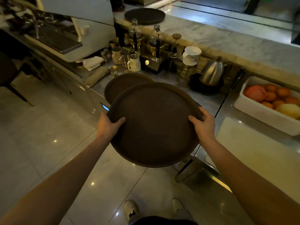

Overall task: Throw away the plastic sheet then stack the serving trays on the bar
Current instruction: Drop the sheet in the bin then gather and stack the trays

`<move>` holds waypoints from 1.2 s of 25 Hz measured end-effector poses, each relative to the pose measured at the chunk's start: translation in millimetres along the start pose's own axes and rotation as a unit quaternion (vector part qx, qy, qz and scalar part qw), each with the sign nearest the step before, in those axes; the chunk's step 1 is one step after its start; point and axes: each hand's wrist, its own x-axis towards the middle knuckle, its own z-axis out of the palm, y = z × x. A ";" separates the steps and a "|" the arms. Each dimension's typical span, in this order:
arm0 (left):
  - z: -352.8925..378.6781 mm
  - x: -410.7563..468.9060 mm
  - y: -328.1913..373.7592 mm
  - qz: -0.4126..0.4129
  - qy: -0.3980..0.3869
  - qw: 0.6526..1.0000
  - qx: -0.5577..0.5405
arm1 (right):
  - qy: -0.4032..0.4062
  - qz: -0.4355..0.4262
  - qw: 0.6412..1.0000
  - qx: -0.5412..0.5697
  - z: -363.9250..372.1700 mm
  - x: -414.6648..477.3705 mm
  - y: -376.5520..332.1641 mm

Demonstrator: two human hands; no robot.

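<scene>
I hold a large round dark brown serving tray (pixel 155 125) tilted in front of me over the counter's edge. My left hand (pixel 109 125) grips its left rim, thumb on top. My right hand (pixel 203 124) grips its right rim. A second round brown tray (pixel 120 85) lies flat on the lower counter just behind it, partly hidden. A third dark round tray (pixel 144 16) rests on the raised marble bar (pixel 219 36) at the back. No plastic sheet is in view.
Siphon brewers (pixel 154 44), cups, jugs and a steel kettle (pixel 211 72) crowd the counter under the bar. A white tub of oranges (pixel 266 109) and a white cutting board (pixel 253 151) sit at right. An espresso machine (pixel 73 30) stands left. A bin (pixel 191 171) stands below.
</scene>
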 end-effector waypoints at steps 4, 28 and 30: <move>-9.5 32.3 3.4 0.052 -0.042 0.998 0.005 | 0.058 0.030 0.998 0.019 16.2 -25.0 -1.2; 147.3 136.1 37.7 0.099 -0.238 0.935 0.242 | 0.149 0.172 0.966 -0.121 -6.8 42.7 108.1; 158.5 143.2 40.0 0.108 -0.240 0.927 0.266 | 0.134 0.188 0.961 -0.152 -10.2 52.5 113.5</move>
